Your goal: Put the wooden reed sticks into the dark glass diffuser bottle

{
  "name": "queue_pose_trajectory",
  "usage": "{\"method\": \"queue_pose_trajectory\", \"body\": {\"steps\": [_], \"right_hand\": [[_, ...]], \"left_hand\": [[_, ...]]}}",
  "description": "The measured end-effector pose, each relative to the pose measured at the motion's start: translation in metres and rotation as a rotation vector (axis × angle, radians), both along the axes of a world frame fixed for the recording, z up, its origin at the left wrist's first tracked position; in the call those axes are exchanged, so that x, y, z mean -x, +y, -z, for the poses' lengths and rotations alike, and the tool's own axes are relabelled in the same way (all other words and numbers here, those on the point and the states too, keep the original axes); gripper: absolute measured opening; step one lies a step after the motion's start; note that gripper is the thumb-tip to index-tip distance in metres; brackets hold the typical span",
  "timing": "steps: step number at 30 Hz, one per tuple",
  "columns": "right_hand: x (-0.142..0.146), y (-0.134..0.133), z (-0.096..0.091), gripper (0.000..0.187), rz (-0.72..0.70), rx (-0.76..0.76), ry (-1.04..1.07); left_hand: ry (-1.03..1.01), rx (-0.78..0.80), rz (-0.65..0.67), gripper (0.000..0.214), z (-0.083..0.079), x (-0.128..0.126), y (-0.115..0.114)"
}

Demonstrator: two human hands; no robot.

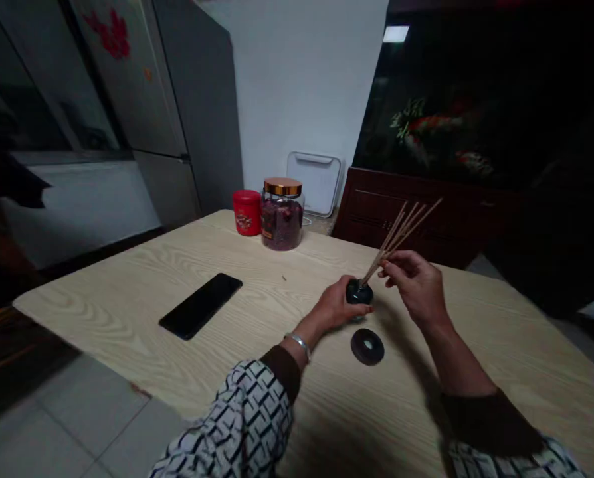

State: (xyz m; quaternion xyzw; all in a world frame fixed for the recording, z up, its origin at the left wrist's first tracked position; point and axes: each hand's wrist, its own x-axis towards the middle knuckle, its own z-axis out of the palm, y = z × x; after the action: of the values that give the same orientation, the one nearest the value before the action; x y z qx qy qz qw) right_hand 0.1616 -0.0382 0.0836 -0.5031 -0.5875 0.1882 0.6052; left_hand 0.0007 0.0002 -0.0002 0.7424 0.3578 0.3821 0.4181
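Observation:
A small dark glass diffuser bottle (359, 293) stands on the wooden table, and my left hand (341, 303) is wrapped round it from the left. Several thin reed sticks (401, 229) rise out of its neck, leaning up to the right and fanned at the top. Fingers of my right hand (412, 282) pinch the reeds a little above the bottle's mouth. Just in front of the bottle lies a dark round ring-shaped piece (367, 346) with a pale centre.
On the table (257, 318) a black phone (201, 305) lies to the left. A red canister (248, 213) and a large copper-lidded jar (282, 216) stand at the far edge, with a white panel (315, 182) behind. A dark aquarium (441, 99) is beyond; a fridge (197, 86) stands left.

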Motion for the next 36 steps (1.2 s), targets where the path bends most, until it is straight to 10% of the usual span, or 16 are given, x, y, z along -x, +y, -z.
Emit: {"method": "queue_pose_trajectory", "body": {"steps": [13, 21, 36], "right_hand": [[-0.020, 0.005, 0.018, 0.039, -0.134, 0.301, -0.328], [-0.018, 0.011, 0.055, 0.049, -0.228, 0.390, -0.573], [-0.035, 0.086, 0.083, 0.065, -0.021, 0.255, -0.475]], "left_hand": [[0.011, 0.008, 0.010, 0.069, 0.000, 0.001, 0.000], [0.053, -0.028, 0.051, 0.122, 0.004, 0.011, 0.006], [-0.004, 0.034, -0.092, 0.078, 0.030, 0.015, 0.028]]}}
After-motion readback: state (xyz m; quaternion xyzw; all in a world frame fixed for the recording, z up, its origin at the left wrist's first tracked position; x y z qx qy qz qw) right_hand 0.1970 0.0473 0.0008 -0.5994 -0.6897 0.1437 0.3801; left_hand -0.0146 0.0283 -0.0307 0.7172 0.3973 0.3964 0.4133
